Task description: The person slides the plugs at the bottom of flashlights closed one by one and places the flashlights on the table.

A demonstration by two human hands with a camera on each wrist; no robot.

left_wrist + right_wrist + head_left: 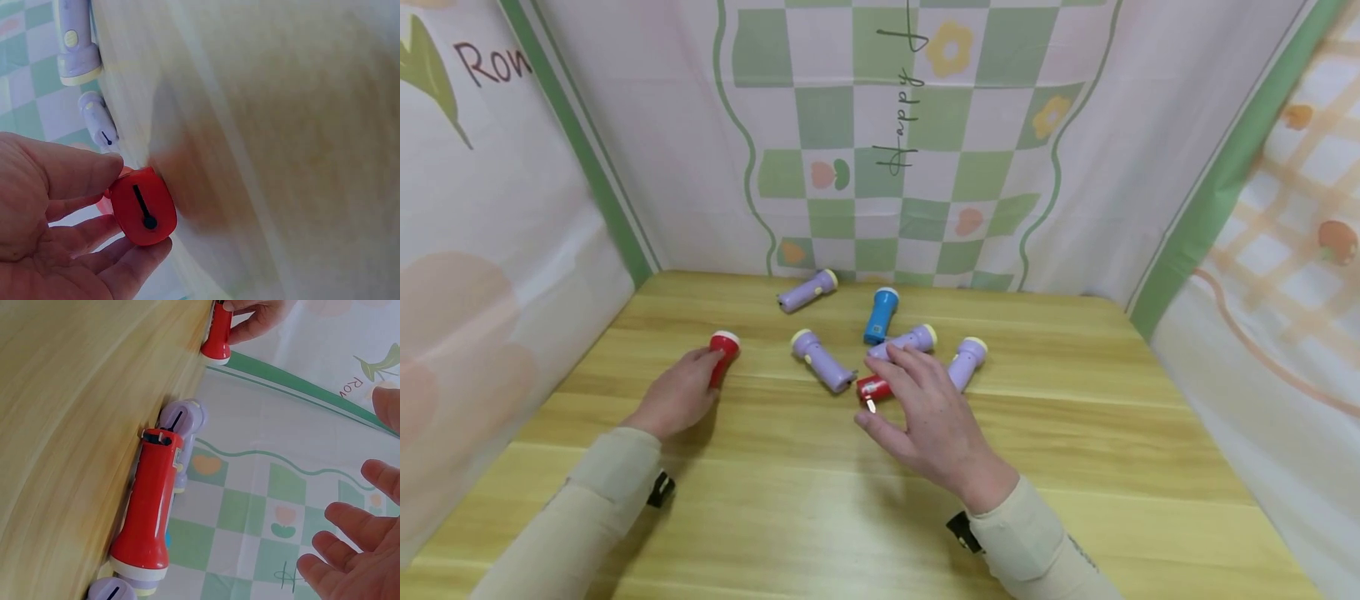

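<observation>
At the left of the table, my left hand pinches a red flashlight between thumb and fingers. Its tail end with a black slot faces the left wrist view. My right hand hovers over a second red flashlight, thumb and fingers spread and apart from it. In the right wrist view, that whole red flashlight lies on the wood, its white rim toward the bottom. Against it are a purple flashlight behind and another purple flashlight to its right, partly covered by the hand.
A blue flashlight lies behind the cluster. One purple flashlight rests between the hands, and another purple flashlight lies near the back edge. Patterned cloth encloses the wooden table at the back and both sides.
</observation>
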